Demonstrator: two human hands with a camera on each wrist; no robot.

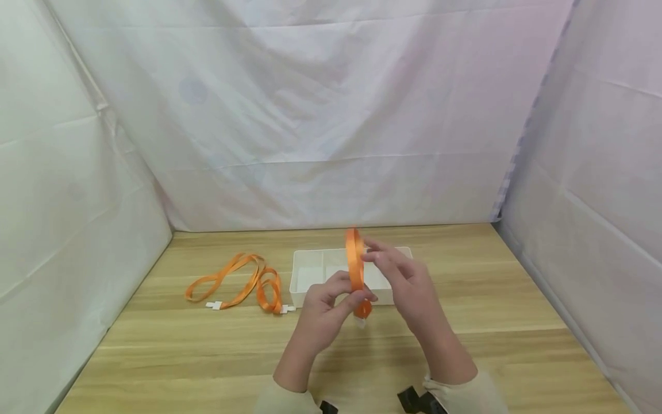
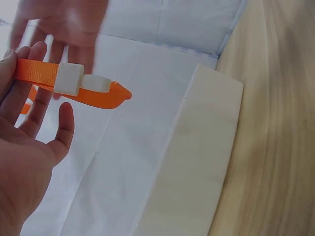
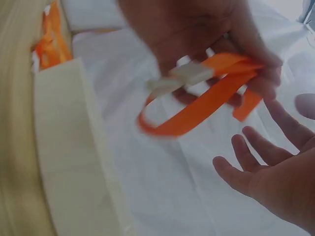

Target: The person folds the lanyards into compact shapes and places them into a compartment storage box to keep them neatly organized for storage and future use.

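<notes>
Orange lanyard (image 1: 354,259), coiled into a loop and held raised above the near side of a white divided tray (image 1: 300,299).
The left hand (image 1: 328,310) pinches the coil between its thumb and bent fingers; the right hand (image 1: 408,282) is spread, with fingers slightly bent and gripping nothing, its fingertips close to the right side of the loop, though whether they touch it cannot be told. A white buckle (image 2: 69,78) shows on the held band in the left wrist view. To the left of the tray, a second orange lanyard (image 1: 252,286) lies in loose curves on the wood-grain table (image 1: 207,356), one white end clip (image 1: 214,305) at its left, the other (image 1: 288,309) just beside the tray's near left corner. White cloth (image 1: 331,115) hangs along the far side.
</notes>
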